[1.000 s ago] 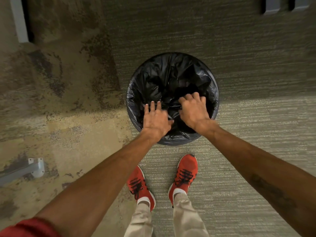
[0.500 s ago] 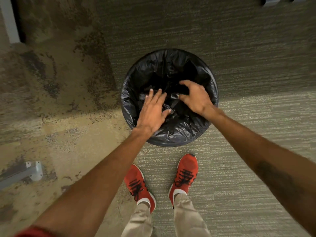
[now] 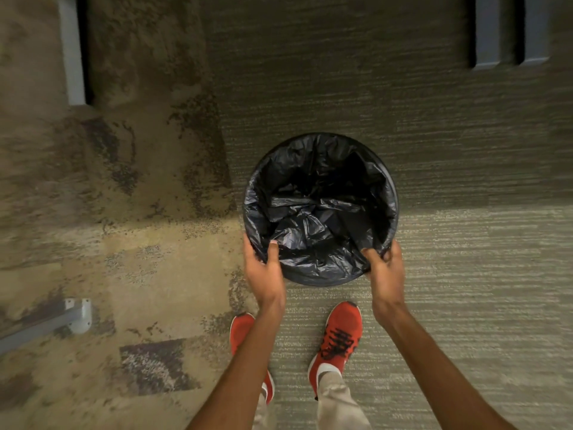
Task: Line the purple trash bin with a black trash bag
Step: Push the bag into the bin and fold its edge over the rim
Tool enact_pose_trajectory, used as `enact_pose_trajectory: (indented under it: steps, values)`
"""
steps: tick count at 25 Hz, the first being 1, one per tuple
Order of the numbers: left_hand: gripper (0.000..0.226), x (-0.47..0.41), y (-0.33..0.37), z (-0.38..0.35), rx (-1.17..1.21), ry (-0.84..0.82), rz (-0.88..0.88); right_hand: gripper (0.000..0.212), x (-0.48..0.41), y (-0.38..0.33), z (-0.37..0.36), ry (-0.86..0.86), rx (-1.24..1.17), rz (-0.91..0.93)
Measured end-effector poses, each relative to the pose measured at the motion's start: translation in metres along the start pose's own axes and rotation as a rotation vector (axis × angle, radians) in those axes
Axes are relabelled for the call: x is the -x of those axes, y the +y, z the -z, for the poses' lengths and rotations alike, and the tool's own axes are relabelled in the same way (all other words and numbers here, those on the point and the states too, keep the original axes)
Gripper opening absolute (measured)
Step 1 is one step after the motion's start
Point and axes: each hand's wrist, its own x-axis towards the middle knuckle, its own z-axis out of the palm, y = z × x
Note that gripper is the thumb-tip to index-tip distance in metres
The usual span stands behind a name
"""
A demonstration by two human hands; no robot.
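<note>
A round trash bin [image 3: 322,282] stands on the carpet just ahead of my feet. A black trash bag [image 3: 313,218] sits crumpled inside it and folds over the whole rim, so none of the bin's purple shows. My left hand [image 3: 263,268] grips the near-left rim, thumb inside over the bag, fingers outside. My right hand [image 3: 386,268] grips the near-right rim the same way, pinching bag and rim together.
My two red shoes [image 3: 339,333] stand right below the bin. Grey furniture legs show at the top left [image 3: 73,54], top right [image 3: 486,32] and lower left [image 3: 74,315]. Patterned carpet lies all around.
Both hands came out of the bin's middle and moved down and apart to the near rim, where they now grip bag and rim. The view shifted, so the bin sits lower in frame.
</note>
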Motion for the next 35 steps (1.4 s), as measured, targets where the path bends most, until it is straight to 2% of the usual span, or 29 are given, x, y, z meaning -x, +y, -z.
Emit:
enact_pose_trajectory:
  steps: [2, 4, 11, 19, 27, 35]
  values:
    - [0.067, -0.01, 0.001, 0.004, 0.135, 0.017, 0.076, 0.048, -0.001, 0.003, -0.002, 0.001, -0.08, -0.041]
    - [0.065, -0.018, 0.0, 0.009, 0.174, -0.004, 0.123, 0.048, -0.001, 0.006, 0.002, -0.027, -0.134, -0.075]
    - [0.062, -0.046, 0.01, 0.056, 0.259, -0.071, 0.111, 0.056, 0.025, -0.01, -0.033, -0.052, -0.142, 0.007]
    - [0.057, -0.134, 0.047, 0.196, 0.35, 0.04, 0.047, 0.05, 0.074, -0.026, -0.205, -0.221, -0.148, 0.06]
    - [0.045, -0.222, 0.077, 0.316, 0.405, 0.141, -0.03, 0.048, 0.089, -0.016, -0.379, -0.386, -0.048, 0.075]
    - [0.042, -0.265, 0.054, 0.36, 0.356, 0.192, 0.012, 0.045, 0.09, 0.012, -0.442, -0.432, 0.023, 0.047]
